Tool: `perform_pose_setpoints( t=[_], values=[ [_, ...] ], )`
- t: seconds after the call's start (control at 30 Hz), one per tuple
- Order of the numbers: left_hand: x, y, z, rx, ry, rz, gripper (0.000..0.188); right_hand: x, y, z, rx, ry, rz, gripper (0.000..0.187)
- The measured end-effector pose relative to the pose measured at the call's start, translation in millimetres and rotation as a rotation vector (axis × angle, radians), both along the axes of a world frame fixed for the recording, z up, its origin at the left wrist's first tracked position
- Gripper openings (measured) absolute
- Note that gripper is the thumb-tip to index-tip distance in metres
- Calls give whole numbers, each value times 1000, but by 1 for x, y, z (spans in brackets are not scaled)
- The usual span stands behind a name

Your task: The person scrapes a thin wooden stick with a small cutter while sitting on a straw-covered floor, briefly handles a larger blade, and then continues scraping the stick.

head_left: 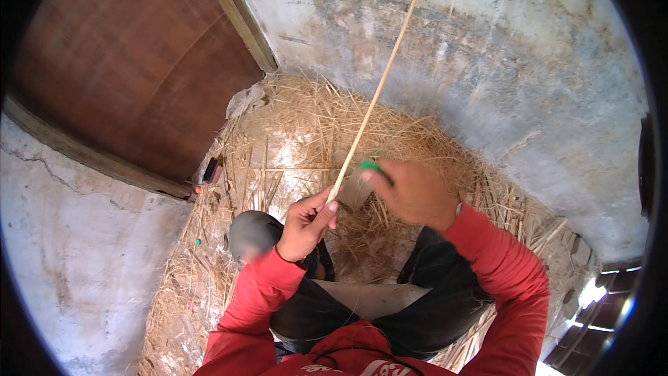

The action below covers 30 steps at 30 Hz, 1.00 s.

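Gripping one long stick (372, 101), the left hand (306, 226) is closed; right hand (410, 192) clasps one green tool (372, 166).

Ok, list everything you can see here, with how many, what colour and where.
Long thin stick: one, pale tan, slanting up from the left hand toward the wall.
Small green thing: one, green, in the right hand's fingers; kind unclear.
Straw: a heap, yellow-brown, covering the ground ahead.
Wooden door: one, dark brown, upper left.
Wall: grey, stained, behind the straw.
Small dark object: one, black, at the door's foot.
Left hand: gripping the stick's lower end, red sleeve.
Right hand: beside the stick, red sleeve.
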<state>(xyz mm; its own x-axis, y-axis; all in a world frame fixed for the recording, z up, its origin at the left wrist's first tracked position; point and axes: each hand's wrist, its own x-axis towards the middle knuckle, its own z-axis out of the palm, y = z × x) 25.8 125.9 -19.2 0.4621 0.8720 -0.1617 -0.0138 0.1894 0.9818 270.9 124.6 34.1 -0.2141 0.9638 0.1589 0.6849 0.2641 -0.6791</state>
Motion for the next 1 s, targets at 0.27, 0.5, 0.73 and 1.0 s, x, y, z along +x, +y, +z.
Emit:
perform_pose_setpoints(
  t=[0.27, 0.5, 0.73, 1.0],
  values=[
    [8, 7, -8, 39, 40, 67, 38, -26, 2, -22, -44, -198, 47, 43],
    [-17, -21, -9, 54, 44, -104, 37, 114, 83, -23, 26, 102, -608, 40],
    [-17, 10, -4, 31, -182, 108, 40, 72, 29, -16, 13, 316, -465, 48],
    [11, 8, -15, 210, -237, 484, 50, -49, -9, -28, -94, 463, 194, 39]
  ],
)
